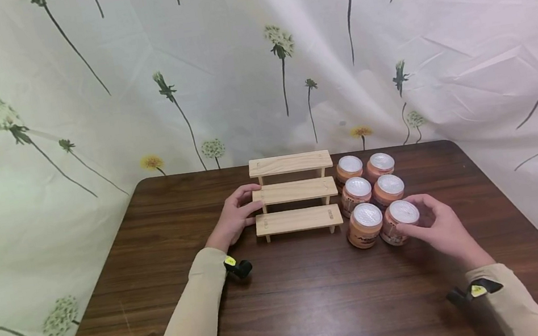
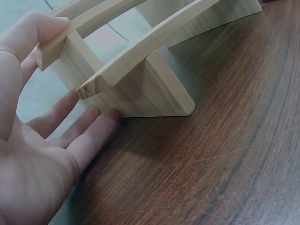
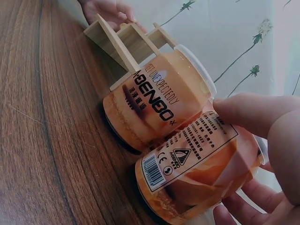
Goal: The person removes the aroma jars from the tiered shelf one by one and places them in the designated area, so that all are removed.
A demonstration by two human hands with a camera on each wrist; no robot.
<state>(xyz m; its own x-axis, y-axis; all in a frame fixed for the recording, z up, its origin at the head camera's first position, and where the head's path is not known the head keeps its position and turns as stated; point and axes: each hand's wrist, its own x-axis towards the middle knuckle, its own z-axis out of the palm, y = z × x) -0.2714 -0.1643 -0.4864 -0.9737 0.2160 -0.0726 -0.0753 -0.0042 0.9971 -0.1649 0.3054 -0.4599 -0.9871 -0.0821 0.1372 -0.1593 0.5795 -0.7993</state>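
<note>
A three-tier wooden display rack [image 1: 294, 191] stands on the table, its light planks stepping up toward the back. At its left end my left hand [image 1: 234, 217] holds the middle plank, and in the left wrist view its other fingers [image 2: 96, 140] touch the rack's side. Several orange jars with clear lids stand in two columns right of the rack. My right hand [image 1: 443, 229] grips the front right jar [image 3: 197, 173], thumb and fingers around its lid and upper side. Beside that jar, close against it, is the front left jar [image 3: 154, 101].
The brown wood table [image 1: 288, 303] reaches back to a white curtain [image 1: 236, 81] printed with dandelions. The other jars, including a back right jar [image 1: 381, 165], stand close together behind the front pair. Both wrists wear black straps with small cameras.
</note>
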